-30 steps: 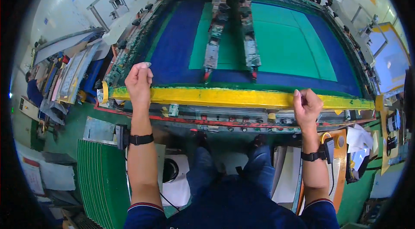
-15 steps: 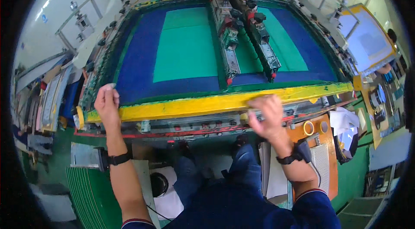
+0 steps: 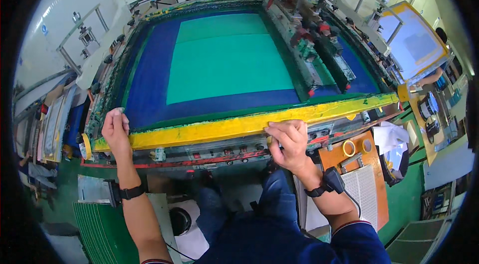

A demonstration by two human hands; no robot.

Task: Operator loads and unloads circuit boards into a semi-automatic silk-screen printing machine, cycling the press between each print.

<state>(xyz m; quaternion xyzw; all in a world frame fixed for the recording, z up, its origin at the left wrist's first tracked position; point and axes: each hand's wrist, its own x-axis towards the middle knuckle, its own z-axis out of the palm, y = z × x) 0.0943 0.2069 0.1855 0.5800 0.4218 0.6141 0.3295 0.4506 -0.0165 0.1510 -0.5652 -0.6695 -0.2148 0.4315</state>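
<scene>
Far L of you, flat boards point(image 3: 56, 127) lean in a stack. Lower L, a green ribbed block point(image 3: 100, 229) sits on the floor. Next, a yellow ring point(image 3: 86, 145), prob. tape, at the near L corner of the screen frame.

Your L hand point(image 3: 116, 128) is at the L end of the frame's yellow bar point(image 3: 214, 130); fingers curled in, bunched w/ thumb. Can't tell if they pinch anything.

The screen frame point(image 3: 107, 77) is right in front of you, like a shallow tray: raised edges, ink-stained; inside, blue mesh point(image 3: 144, 79) round a big green rectangle point(image 3: 224, 64). Below, just L of your legs, a black round thing point(image 3: 180, 220) by a white sheet point(image 3: 197, 236).

Your R hand point(image 3: 289, 142) is on the bar, R of its middle: fingers bent and close together, tips at the bar's near edge, thumb apart & lower. Can't tell how firm the hold is.

Further R, two metal arms point(image 3: 342, 67) reach over the mesh, red-tipped. Below, an orange table point(image 3: 383, 204) carries two tape rolls point(image 3: 350, 148), a silver tool point(image 3: 352, 163) & a white perforated sheet point(image 3: 364, 186). Just beside it, a black container point(image 3: 399, 178), bin or bag, can't tell; white papers point(image 3: 389, 138) stick up past its rim, rest of contents hidden. Upper R, a yellow-edged screen point(image 3: 411, 39) stands tilted, w/ a co-worker's arm point(image 3: 432, 77) near its lower edge.
</scene>
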